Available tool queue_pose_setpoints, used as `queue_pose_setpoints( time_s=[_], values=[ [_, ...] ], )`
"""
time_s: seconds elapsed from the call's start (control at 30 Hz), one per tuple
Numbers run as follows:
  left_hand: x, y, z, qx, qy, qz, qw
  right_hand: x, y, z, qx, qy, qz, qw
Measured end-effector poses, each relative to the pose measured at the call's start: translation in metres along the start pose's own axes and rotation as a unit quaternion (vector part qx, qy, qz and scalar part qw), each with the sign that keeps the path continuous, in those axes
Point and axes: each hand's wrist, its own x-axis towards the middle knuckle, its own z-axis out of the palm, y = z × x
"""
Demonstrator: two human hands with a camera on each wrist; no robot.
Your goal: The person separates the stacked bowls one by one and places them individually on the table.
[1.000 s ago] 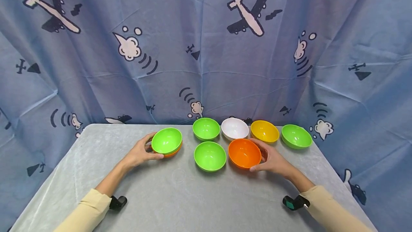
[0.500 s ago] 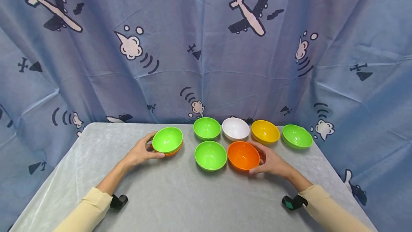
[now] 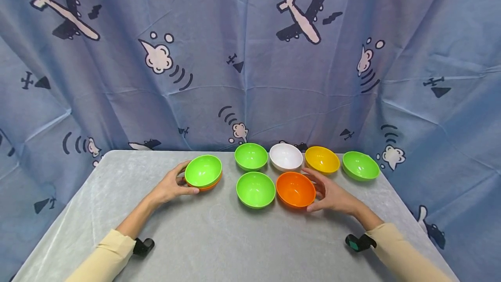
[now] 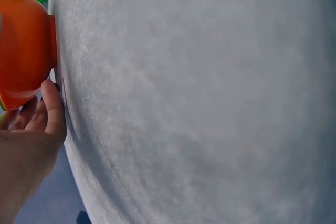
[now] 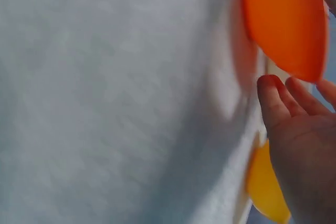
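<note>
At the left, my left hand holds a stack of two bowls, thumb in front and fingers behind. A green bowl is nested inside an orange lower bowl. My right hand is spread beside the right side of another orange bowl, its fingers and thumb slightly off the wall. In the right wrist view, a small gap shows between the fingertips and that bowl. The orange bowl stands just right of a green bowl in the front row.
Behind them runs a back row: a green bowl, a white bowl, a yellow bowl and a green bowl at the right. All stand on a grey cloth-covered table. A blue patterned curtain hangs behind.
My right hand has moved the orange bowl left and slightly nearer, beside the front green bowl, then let go and drawn slightly right. My left hand stays at the stack.
</note>
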Motion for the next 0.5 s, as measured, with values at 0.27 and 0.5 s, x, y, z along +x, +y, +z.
queue_pose_setpoints(
  time_s=[0.27,0.5],
  values=[
    [0.001,0.0,0.002,0.006,0.005,0.006,1.0,-0.009,-0.025,-0.031,-0.046,-0.048,-0.013,0.9977],
    [0.001,0.0,0.001,0.013,0.009,0.002,0.9999,-0.006,-0.049,-0.048,-0.038,0.063,-0.047,0.9962]
  ],
)
